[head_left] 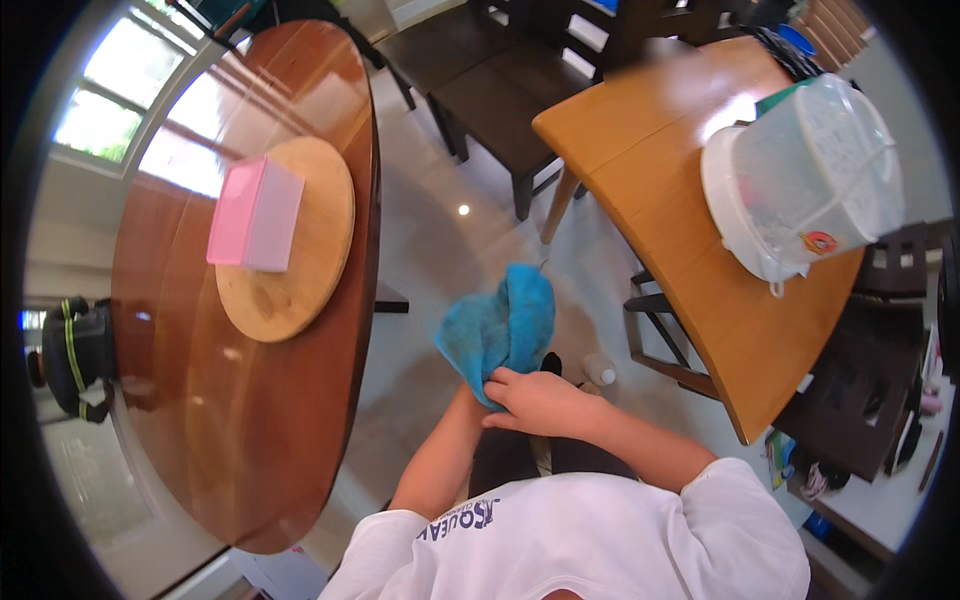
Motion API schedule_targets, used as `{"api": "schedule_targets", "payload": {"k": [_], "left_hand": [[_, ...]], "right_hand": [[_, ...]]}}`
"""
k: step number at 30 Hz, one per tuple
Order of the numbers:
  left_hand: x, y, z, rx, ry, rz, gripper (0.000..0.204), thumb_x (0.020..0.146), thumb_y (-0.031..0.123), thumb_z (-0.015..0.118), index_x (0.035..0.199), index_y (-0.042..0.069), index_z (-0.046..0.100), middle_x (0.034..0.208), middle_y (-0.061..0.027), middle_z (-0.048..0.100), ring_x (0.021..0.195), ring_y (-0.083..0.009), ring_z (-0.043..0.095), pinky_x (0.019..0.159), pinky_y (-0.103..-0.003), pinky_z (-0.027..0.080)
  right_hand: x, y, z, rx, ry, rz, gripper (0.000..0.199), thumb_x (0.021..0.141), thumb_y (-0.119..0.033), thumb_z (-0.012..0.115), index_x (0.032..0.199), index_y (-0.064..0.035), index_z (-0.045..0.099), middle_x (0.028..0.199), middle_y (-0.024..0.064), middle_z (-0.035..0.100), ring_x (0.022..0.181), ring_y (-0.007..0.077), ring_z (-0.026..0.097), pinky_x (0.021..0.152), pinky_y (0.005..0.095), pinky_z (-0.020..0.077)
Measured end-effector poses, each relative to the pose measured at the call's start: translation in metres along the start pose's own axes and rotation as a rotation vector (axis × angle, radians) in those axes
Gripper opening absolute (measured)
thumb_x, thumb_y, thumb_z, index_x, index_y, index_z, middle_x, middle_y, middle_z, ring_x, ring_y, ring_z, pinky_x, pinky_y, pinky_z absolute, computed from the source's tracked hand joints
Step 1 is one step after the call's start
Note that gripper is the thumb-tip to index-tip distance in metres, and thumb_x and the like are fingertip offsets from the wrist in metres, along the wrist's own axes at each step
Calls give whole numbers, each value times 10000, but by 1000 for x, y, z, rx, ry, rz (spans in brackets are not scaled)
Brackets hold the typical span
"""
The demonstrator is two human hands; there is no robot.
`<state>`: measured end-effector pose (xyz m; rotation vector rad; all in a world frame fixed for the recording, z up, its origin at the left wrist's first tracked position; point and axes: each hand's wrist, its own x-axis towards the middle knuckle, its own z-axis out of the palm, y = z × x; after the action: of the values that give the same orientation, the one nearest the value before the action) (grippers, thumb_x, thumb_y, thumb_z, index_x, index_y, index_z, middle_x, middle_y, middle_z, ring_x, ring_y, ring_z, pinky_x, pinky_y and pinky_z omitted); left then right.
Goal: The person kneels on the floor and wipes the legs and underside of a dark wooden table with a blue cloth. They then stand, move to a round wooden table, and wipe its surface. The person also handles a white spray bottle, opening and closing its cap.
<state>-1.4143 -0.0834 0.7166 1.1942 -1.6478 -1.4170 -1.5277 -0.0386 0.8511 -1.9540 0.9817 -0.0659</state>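
Observation:
A blue cloth [500, 322], soft and folded over at its top, is held up in front of my body above the floor. It drapes over my left hand, so those fingers are hidden; only the left wrist [468, 408] shows below it. My right hand [532, 400] reaches across from the right, its fingers closed on the cloth's lower edge beside that wrist.
To the left stands a glossy brown table [190, 400] bearing a round wooden board [320, 220] and a pink box [240, 215]. At right, a lighter wooden table [680, 190] carries a large translucent white-lidded container [810, 170]. Dark chairs [490, 90] stand behind; a white bottle [599, 370] is on the floor.

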Motion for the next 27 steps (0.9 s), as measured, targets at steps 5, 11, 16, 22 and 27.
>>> {"api": "schedule_targets", "payload": {"k": [5,11,16,22,27], "left_hand": [[-10,-74,19,99,40,24,285,835,116,568,1111,47,566,1093,-86,585,1006,-237,562,875,-342,441],[-55,-165,46,376,420,164,309,877,138,528,1163,25,548,1125,-110,587,1018,-250,568,887,-339,444],[-154,-190,96,90,554,111,303,851,135,540,1123,6,576,1071,-149,616,984,-267,592,866,-353,457],[-243,-133,112,815,252,87,250,738,113,590,980,71,634,957,-118,627,866,-278,608,741,-374,481],[-275,-40,115,1185,342,322,224,655,67,581,867,91,649,823,-154,620,738,-355,597,659,-390,487]], "right_hand": [[6,104,52,266,-36,-16,312,863,-328,598,1036,-69,596,995,130,587,858,329,602,751,415,473],[23,253,181,-127,57,135,294,855,-286,593,1044,-61,608,1004,179,592,926,361,588,798,424,472],[-37,300,243,-317,37,270,303,833,-276,599,1062,-80,625,1054,131,604,1058,318,542,934,433,407],[-128,298,291,-353,540,90,313,817,-223,624,1105,-103,615,1279,127,492,1239,297,418,1029,422,326],[-175,301,302,-159,627,155,377,824,-180,626,1193,-134,564,1387,147,383,1265,332,385,1016,435,362]]}}
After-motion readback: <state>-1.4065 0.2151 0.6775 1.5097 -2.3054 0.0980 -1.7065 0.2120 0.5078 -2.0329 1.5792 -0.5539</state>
